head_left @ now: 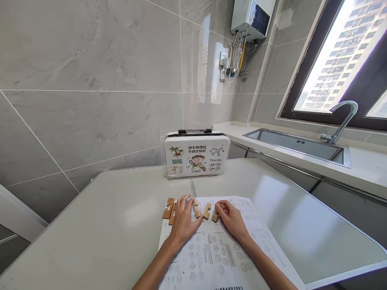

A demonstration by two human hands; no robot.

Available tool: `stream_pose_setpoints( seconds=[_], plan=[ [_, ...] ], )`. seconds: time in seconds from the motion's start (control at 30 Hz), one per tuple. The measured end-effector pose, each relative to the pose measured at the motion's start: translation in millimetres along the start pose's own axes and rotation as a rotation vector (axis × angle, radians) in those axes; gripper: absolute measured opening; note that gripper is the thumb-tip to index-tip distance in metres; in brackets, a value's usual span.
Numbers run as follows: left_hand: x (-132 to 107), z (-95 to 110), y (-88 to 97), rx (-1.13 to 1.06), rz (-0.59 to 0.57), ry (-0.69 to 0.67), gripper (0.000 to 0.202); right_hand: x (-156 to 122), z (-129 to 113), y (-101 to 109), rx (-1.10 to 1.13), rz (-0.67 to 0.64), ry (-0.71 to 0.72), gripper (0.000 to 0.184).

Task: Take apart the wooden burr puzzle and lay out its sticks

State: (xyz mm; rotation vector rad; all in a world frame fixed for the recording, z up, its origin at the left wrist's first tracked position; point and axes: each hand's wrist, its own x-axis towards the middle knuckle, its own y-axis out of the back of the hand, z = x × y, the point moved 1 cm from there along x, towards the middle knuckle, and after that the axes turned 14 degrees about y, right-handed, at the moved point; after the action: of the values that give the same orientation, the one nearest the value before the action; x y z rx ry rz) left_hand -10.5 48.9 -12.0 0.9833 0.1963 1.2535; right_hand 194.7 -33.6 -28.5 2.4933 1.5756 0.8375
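Notched wooden puzzle pieces lie in a loose row across the top of a printed paper sheet (pixel 208 249). My left hand (pixel 184 221) spans one light notched piece (pixel 196 209), its index finger at the top end and its thumb at the bottom end. Under and beside that hand are two browner pieces, one at the far left (pixel 168 208) and one partly covered by my fingers (pixel 172 214). Between my hands another notched piece (pixel 207 211) lies untouched. My right hand (pixel 231 217) has its fingertips pinched on the rightmost piece (pixel 215 216), partly hidden by them.
Behind the sheet, a white cartoon-printed case (pixel 196 163) with a black handle stands upright on the white table (pixel 121 225), near the tiled wall. To the right run a counter with a sink (pixel 298 143) and a faucet (pixel 343 121), below a window.
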Motion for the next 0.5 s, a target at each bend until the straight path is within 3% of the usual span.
stream_pose_setpoints(
  seconds=[0.3, 0.5],
  plan=[
    [-5.7, 5.7, 0.2, 0.001, -0.177, -0.045, 0.053, -0.5, 7.0, -2.1, -0.1, -0.034, 0.02, 0.043],
    [-8.2, 7.2, -1.8, 0.048, -0.229, -0.083, 0.057, -1.3, 10.3, -3.5, -0.103, -0.039, 0.037, 0.045]
  ],
)
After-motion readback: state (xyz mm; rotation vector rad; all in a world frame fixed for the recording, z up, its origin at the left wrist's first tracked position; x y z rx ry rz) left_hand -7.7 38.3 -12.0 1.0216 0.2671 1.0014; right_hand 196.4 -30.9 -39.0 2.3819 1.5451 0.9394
